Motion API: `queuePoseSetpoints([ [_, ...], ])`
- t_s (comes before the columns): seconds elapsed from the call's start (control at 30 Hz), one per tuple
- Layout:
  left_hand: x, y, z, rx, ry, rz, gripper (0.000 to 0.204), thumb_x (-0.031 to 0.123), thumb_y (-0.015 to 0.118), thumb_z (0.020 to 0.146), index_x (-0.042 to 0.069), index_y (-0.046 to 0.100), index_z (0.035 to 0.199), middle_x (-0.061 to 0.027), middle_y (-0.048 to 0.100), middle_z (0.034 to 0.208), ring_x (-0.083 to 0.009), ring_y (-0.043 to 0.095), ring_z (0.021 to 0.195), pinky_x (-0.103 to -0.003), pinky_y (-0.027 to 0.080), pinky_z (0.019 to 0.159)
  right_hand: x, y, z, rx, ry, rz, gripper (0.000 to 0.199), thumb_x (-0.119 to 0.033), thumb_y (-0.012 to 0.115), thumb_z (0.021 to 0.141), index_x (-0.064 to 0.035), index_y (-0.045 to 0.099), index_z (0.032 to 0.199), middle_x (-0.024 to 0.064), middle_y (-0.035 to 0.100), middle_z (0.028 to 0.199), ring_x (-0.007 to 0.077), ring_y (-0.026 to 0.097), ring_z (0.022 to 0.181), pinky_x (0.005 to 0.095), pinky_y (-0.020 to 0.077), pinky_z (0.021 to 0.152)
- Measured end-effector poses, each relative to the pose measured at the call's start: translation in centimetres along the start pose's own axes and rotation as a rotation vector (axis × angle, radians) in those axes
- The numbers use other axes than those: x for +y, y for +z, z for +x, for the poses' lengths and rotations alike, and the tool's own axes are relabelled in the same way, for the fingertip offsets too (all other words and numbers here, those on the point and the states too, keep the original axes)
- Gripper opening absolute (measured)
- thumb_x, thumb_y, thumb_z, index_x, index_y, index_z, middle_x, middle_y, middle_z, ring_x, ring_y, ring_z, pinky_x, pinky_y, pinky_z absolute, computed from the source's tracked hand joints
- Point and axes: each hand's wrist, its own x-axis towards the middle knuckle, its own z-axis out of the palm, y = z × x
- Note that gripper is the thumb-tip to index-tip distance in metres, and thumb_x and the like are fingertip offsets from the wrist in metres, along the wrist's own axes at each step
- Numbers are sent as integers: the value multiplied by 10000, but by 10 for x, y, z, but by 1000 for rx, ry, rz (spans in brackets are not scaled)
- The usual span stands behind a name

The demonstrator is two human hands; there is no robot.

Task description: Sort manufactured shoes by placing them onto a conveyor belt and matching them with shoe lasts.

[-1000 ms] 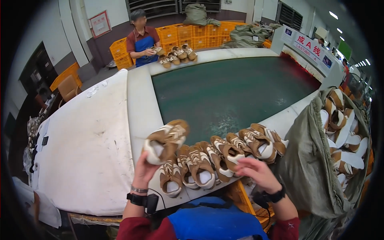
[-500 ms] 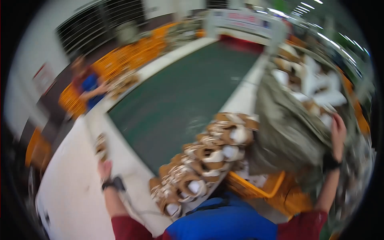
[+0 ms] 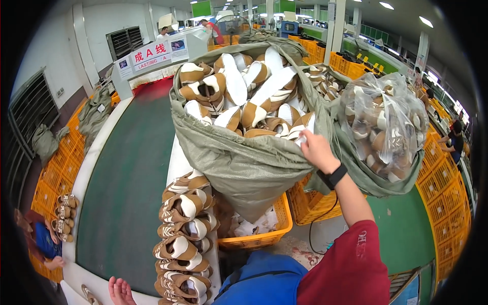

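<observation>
My right hand (image 3: 319, 152) reaches to the near right rim of a large grey-green woven sack (image 3: 239, 170). Its fingers are closed on a brown-and-white shoe upper (image 3: 301, 129) at the edge of the heap inside; part of the grip is hidden. Several such shoe uppers fill the sack, some with white bottoms turned up. At the lower left, my left hand (image 3: 120, 292) is empty, fingers stretched out, over the belt's white border. Left of it lies another shoe upper (image 3: 90, 295), partly cut off. Between my arms stands a row of shoe uppers (image 3: 183, 249).
A green conveyor belt (image 3: 127, 168) runs away on the left. Beneath the sack is an orange basket (image 3: 259, 238) with scraps. A clear plastic bag of shoe uppers (image 3: 384, 124) stands at right. A co-worker (image 3: 43, 239) is at far left. Orange crates (image 3: 445, 203) line the right.
My view has swung right toward the sack. My left hand has come away from the shoe upper it was at. The right hand has moved from the sack's rim onto a shoe upper.
</observation>
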Motion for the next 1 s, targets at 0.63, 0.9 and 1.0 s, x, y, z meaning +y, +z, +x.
queuePoseSetpoints([
  [0.63,20,106,-57,-322,78,148,232,47,505,886,-9,530,1110,-95,610,963,-159,565,904,-260,435,836,17,-85,156,41,-138,324,306,-132,646,731,-41,552,1007,117,632,903,238,614,828,325,480,731],
  [0.9,-10,114,-55,-352,167,239,301,-16,563,786,-18,542,1085,-81,629,942,-170,598,871,-285,467,811,-127,11,64,-509,280,1903,309,-168,496,906,4,485,1163,93,600,1080,155,606,921,288,502,803],
  [1.0,0,135,-61,-417,469,578,396,70,654,741,-6,541,1112,-141,605,1038,-251,595,918,-315,461,829,-194,42,17,-681,143,2026,461,-91,512,874,0,346,1295,102,501,1235,190,512,1110,320,412,950],
])
